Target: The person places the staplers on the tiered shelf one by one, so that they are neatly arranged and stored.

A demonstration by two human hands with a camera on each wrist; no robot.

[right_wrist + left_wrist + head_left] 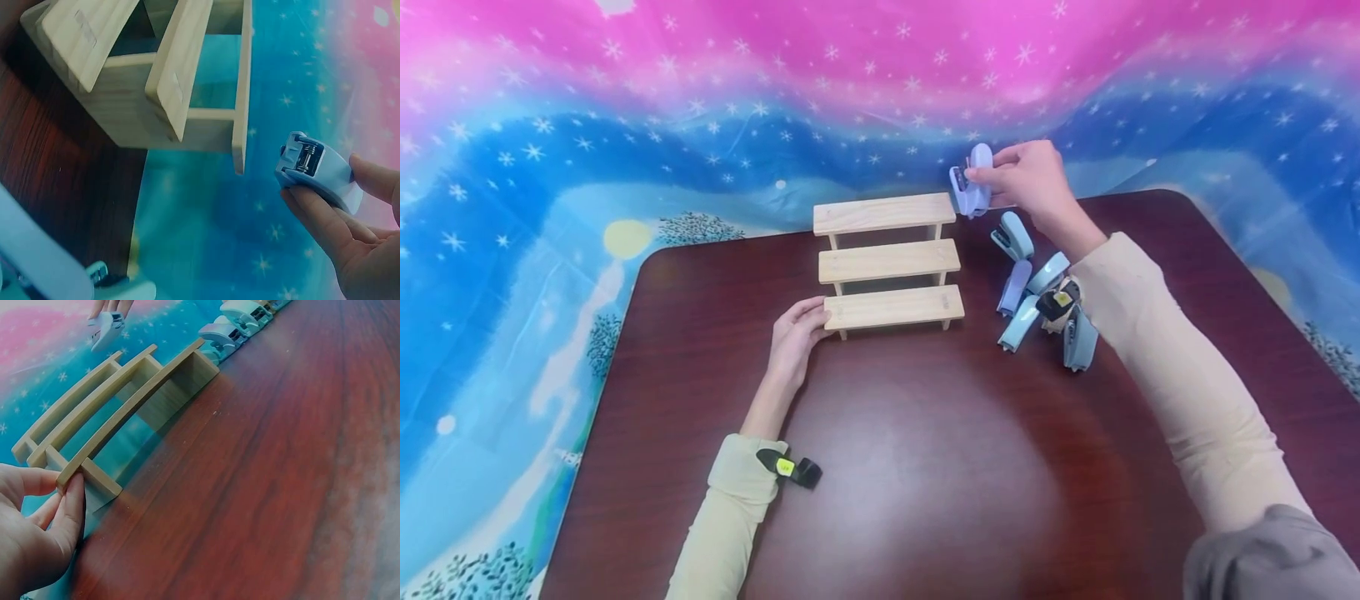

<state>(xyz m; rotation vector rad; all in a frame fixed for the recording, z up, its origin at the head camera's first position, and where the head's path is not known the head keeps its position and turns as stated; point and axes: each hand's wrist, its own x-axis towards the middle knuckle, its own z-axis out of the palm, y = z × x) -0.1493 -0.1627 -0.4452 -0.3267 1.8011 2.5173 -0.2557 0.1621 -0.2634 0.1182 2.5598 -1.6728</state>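
Note:
A three-step wooden shelf (pixel 889 265) stands on the dark table, its steps rising toward the back. My left hand (pixel 796 333) pinches the left end of its lowest step; in the left wrist view thumb and fingers (pixel 74 506) close on that corner. Up at the right end of the top step, my right hand (pixel 1028 182) holds a lavender stapler (pixel 979 179) in the air. The right wrist view shows this stapler (pixel 320 169) between thumb and fingers, apart from the shelf.
Right of the shelf lies a cluster of several staplers, among them a mint one (pixel 1013 236), a purple one (pixel 1015 286) and a grey one (pixel 1079 342). The right forearm passes over part of the cluster. Behind the table (pixel 910 467) hangs a snowflake-patterned cloth (pixel 865 133).

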